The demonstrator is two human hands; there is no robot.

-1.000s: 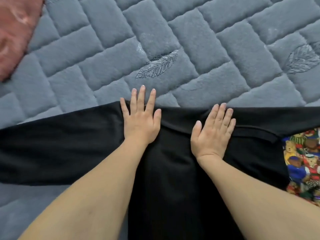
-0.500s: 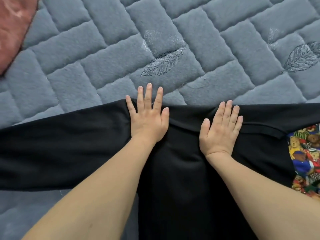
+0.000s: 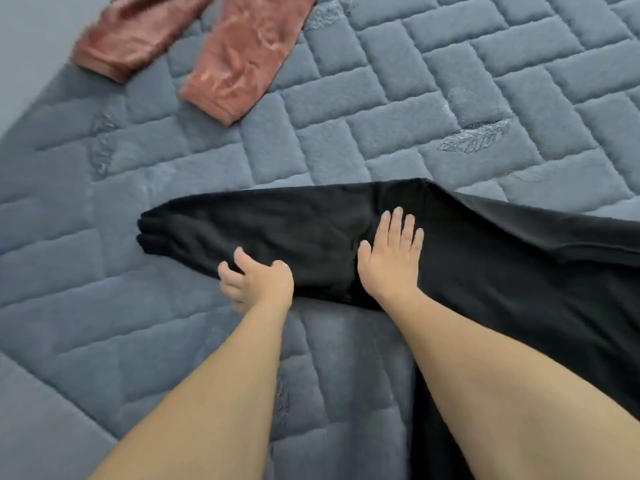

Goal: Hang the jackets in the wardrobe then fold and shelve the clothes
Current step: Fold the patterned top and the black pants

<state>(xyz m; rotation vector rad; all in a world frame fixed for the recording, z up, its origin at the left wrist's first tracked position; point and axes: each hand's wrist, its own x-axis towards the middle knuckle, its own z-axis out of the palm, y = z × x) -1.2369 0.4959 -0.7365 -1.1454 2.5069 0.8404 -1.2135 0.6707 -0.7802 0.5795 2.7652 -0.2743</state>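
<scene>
A black long-sleeved garment (image 3: 502,289) lies spread on a grey-blue quilted bed cover (image 3: 311,116). Its sleeve (image 3: 259,226) stretches out to the left, with the cuff at the far end. My left hand (image 3: 256,282) grips the sleeve's near edge, fingers curled round the fabric. My right hand (image 3: 391,258) lies flat on the cloth where the sleeve meets the body, fingers straight and pressing down.
A pink velvety garment (image 3: 221,57) with two leg or sleeve ends lies at the top left of the bed. The bed's left edge runs diagonally at the frame's left, with pale floor or wall beyond.
The view has swung left along the sleeve. My left hand went from pressing flat near the collar to gripping the sleeve's near edge. My right hand shifted left to the shoulder area.
</scene>
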